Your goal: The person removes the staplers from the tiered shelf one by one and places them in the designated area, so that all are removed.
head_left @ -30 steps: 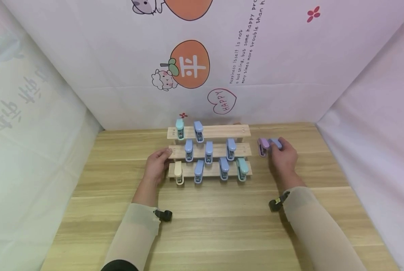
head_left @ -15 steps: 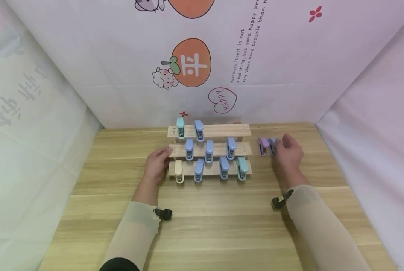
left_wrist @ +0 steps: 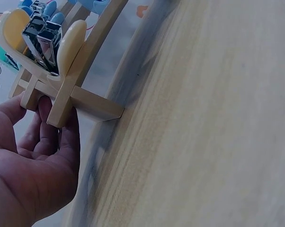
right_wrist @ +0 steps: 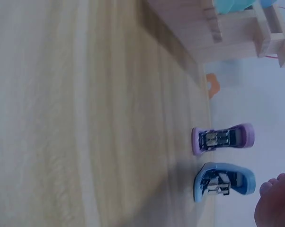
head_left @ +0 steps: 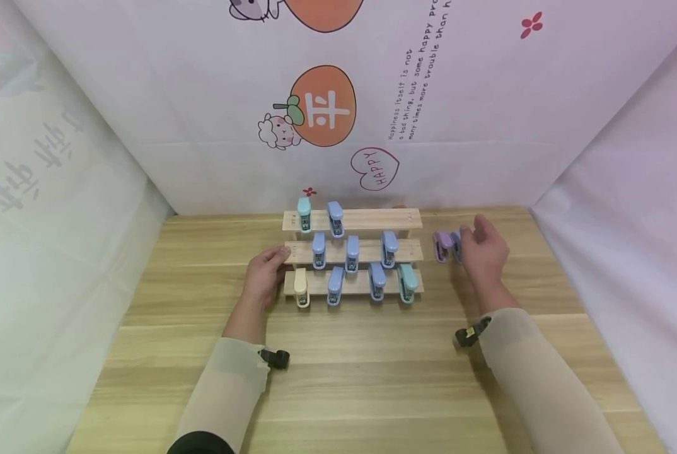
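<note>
A three-tier wooden rack holds several small staplers. My left hand grips the rack's left end, thumb on top and fingers curled under in the left wrist view. Nearest to it on the bottom tier is a cream stapler. Right of the rack, a purple stapler and a blue stapler stand side by side on the table. My right hand is just right of the blue stapler, partly covering it in the head view. In the right wrist view its fingertips are apart from that stapler, with nothing held.
Blue staplers fill much of the rack, with a teal stapler at the bottom right and a mint stapler at the top left. A printed white cloth hangs behind the wooden table, with more cloth at both sides.
My right hand has let go of the blue stapler and moved slightly right and away from it. The blue stapler now stands beside the purple one. My left hand keeps its grip.
</note>
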Demonstrator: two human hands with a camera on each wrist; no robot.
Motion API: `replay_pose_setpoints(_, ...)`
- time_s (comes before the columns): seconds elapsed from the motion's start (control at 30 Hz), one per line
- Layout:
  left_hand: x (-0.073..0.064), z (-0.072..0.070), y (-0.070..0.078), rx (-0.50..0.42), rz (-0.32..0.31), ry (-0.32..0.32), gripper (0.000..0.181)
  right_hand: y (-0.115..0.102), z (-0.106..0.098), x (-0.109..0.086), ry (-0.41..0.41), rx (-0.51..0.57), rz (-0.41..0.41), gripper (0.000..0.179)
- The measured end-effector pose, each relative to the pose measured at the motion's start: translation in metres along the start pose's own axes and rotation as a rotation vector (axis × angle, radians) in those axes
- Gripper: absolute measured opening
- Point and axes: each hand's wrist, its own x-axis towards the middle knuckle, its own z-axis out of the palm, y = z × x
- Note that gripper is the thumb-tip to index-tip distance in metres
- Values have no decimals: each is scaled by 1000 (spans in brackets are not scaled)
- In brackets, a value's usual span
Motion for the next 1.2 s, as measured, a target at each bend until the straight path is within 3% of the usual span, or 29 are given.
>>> replay_pose_setpoints(0.33, -1, 0, 0, 0, -3, 4, 52, -14, 8, -1, 5, 55, -29, 53)
replay_pose_setpoints(0.63, -2, 1, 1, 2, -5, 4, 54, -40, 20, -13, -35, 133, -141, 51)
replay_pose_setpoints(1.2, 0, 1, 1, -8, -8, 7, 53, -66, 36, -29, -108, -15, -194, 54)
